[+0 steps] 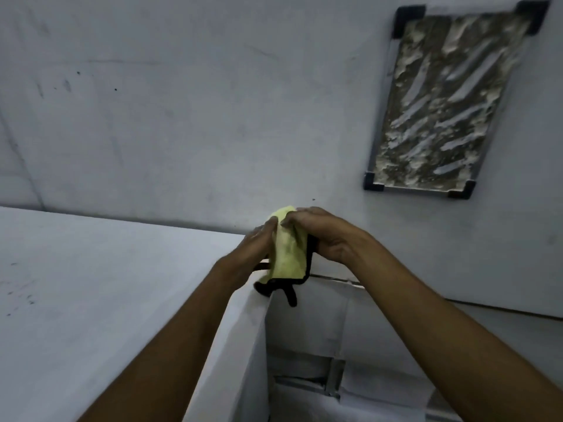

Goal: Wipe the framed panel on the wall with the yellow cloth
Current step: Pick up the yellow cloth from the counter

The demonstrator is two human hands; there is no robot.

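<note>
Our left hand (254, 249) and right hand (324, 236) both grip the yellow cloth (289, 248) above the desk (106, 284), the dirty panel (438, 105) up right.

Wall (182, 102): pale grey, painted, scuffed; small dark specks in upper left, one speck low near centre. Faint vertical seam at far left.

Desk (106, 284): white flat top, fills lower left, back edge against wall. Dark smudges near its left edge. Right side drops as a plain white panel.

Gap right of desk: a lower white ledge (502, 315) runs along wall. Below, a grey metal bracket (333, 382) joins pale panels; detail dim.
</note>
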